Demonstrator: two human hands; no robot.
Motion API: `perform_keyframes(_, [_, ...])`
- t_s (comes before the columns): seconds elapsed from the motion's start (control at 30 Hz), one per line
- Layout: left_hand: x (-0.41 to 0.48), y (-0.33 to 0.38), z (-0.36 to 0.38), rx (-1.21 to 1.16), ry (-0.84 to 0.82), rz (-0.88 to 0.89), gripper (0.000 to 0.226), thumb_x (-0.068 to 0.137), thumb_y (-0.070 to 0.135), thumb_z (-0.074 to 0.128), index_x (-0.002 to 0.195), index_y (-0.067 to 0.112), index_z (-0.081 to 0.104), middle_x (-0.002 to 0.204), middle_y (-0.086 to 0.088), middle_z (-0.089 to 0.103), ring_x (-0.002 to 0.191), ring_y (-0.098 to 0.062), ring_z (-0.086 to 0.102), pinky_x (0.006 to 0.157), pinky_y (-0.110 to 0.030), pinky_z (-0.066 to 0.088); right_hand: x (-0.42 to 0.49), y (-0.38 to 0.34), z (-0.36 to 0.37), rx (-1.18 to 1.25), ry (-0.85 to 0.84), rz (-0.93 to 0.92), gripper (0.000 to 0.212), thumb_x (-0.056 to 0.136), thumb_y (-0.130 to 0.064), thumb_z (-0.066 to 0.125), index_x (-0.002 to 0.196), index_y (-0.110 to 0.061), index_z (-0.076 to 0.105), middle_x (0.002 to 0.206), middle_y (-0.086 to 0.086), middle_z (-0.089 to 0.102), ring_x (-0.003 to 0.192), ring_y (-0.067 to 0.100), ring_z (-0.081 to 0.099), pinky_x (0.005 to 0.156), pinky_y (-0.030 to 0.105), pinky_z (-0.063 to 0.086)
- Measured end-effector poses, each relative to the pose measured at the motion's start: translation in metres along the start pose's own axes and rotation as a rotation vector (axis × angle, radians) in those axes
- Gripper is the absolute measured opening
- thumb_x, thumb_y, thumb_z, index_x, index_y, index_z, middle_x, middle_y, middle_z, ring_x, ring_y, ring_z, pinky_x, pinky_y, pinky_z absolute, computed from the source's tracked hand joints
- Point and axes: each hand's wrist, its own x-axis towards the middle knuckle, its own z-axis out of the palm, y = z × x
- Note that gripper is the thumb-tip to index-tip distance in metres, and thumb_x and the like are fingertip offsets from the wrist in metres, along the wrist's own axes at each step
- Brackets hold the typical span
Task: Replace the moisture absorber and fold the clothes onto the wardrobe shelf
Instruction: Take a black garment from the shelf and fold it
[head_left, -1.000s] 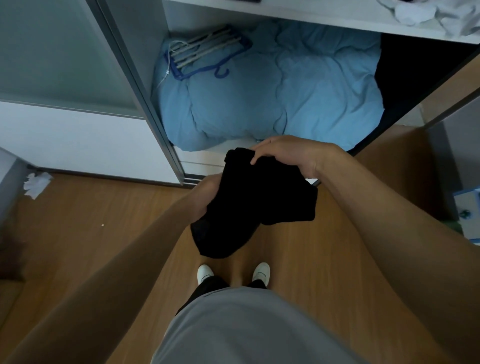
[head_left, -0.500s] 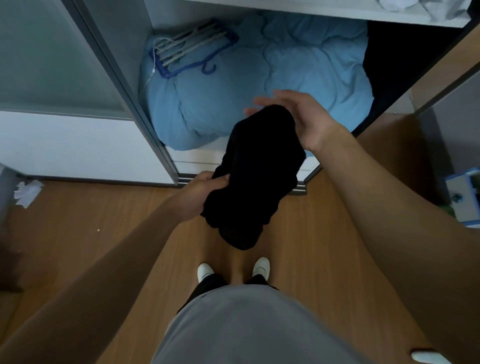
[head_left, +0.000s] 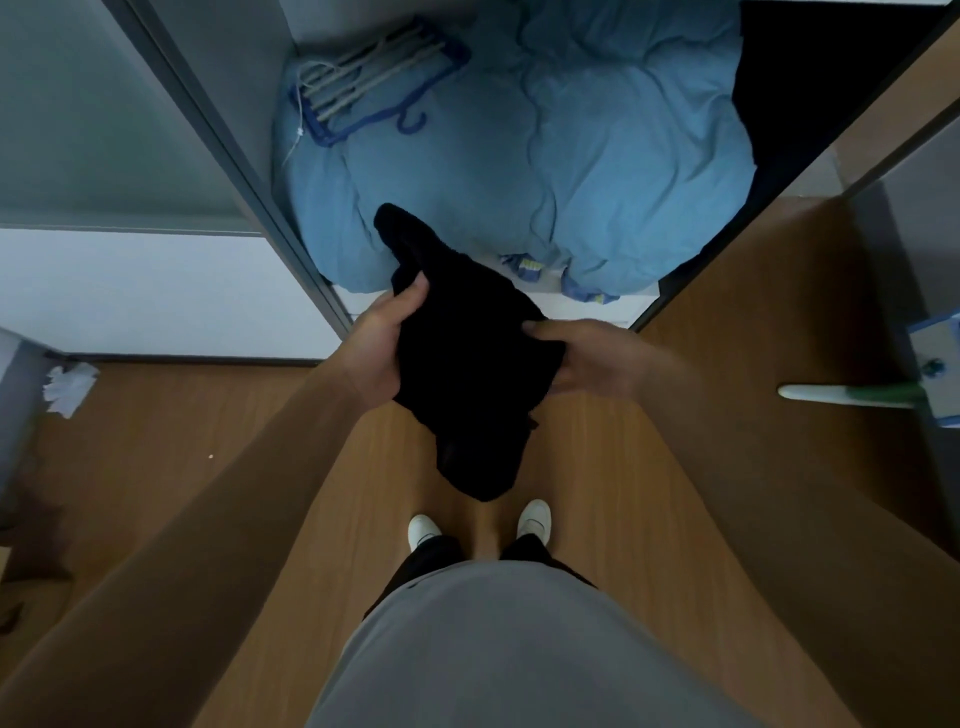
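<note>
- Wood-grain floor before an open wardrobe, with a blue duvet stuffed into its bottom compartment
- Bunched black garment held in the air just in front of the duvet's near edge, top corner overlapping the duvet in view, lower end hanging towards the floor
- Clamped on the garment's left side, the left hand, thumb over the top of the cloth, fingers hidden beneath
- Gripping the garment's right side, the right hand, thumb pressed on top, fingers curled under the cloth
- Both hands apart from each other with the cloth between, just short of the duvet's front edge
- Lying on the duvet's far left part, a blue clothes hanger with pale bars
- Peeping from under the duvet's front edge, a small blue-and-yellow item, too small to identify
- Well to the left of the duvet, crumpled white paper on the floor
- Well to the right of the duvet, a white-and-green handle running into a blue-and-white object at the frame's edge
- Nearer the camera than the duvet, white shoes on the floor below the hanging garment, and a grey top at the bottom of the view
</note>
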Motion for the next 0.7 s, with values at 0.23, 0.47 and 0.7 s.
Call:
perform_keyframes(0.23, [0.003, 0.012, -0.004, 0.091, 0.077, -0.092, 0.046, 0.094, 0.048, 0.062, 0.127, 0.016, 0.062, 0.116, -0.003, 0.074, 0.107, -0.021, 0.071, 0.076, -0.028, 0.058, -0.020, -0.018, -0.018, 0.342, -0.024, -0.344, 0.047, 0.092, -0.037, 0.064, 0.129, -0.009, 0.064, 0.127, 0.008, 0.068, 0.112, 0.020, 0.067, 0.089, 0.029, 0.057])
perform_keyframes(0.47, [0.000, 0.028, 0.007, 0.073, 0.041, -0.179, 0.045, 0.095, 0.043, 0.060, 0.125, 0.009, 0.062, 0.107, -0.009, 0.076, 0.099, -0.025, 0.073, 0.071, -0.029, 0.060, -0.018, 0.000, 0.018, -0.421, -0.110, -0.354, 0.008, 0.077, -0.037, 0.080, 0.077, -0.030, 0.075, 0.072, -0.010, 0.073, 0.075, 0.005, 0.069, 0.070, 0.023, 0.054])
perform_keyframes(0.7, [0.001, 0.035, -0.002, 0.078, 0.042, -0.250, 0.044, 0.095, 0.039, 0.060, 0.125, 0.007, 0.061, 0.101, -0.008, 0.077, 0.091, -0.022, 0.075, 0.068, -0.028, 0.059, -0.009, -0.001, 0.012, -0.082, 0.054, -0.521, 0.012, 0.069, -0.032, 0.082, 0.078, -0.028, 0.078, 0.085, 0.000, 0.076, 0.086, 0.016, 0.073, 0.080, 0.030, 0.054])
